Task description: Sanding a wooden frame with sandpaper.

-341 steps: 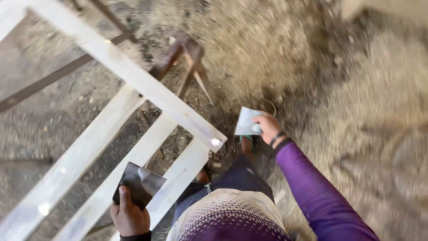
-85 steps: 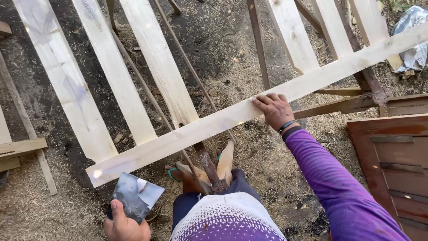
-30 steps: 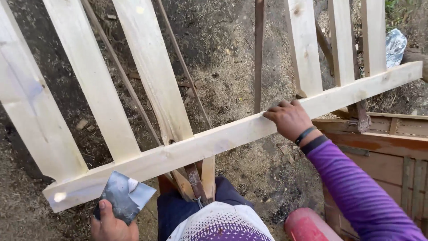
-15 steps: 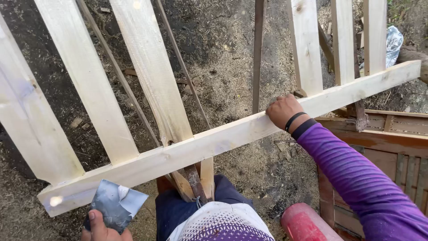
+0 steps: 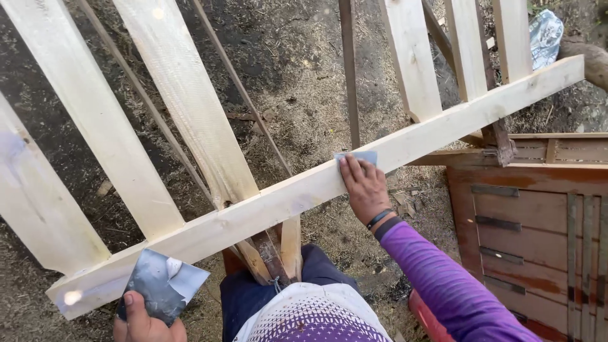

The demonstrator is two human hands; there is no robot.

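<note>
A pale wooden frame with several slats lies across in front of me; its near rail (image 5: 272, 202) runs from lower left to upper right. My right hand (image 5: 362, 187) presses flat on that rail, with a small grey sheet of sandpaper (image 5: 361, 156) under the fingertips. My left hand (image 5: 144, 320) is at the bottom left, holding a dark folded sheet of sandpaper (image 5: 163, 285) against the rail's left end. A purple sleeve covers my right arm.
Sawdust and dark soil cover the ground under the frame. A brown slatted wooden panel (image 5: 532, 215) lies at the right. Rusty metal trestle legs (image 5: 272, 253) stand under the rail by my knees. A crumpled bag (image 5: 543, 35) lies at the top right.
My right hand has slid left and down along the rail and now lies flat with a sandpaper sheet showing under its fingers. The left hand has stayed put.
</note>
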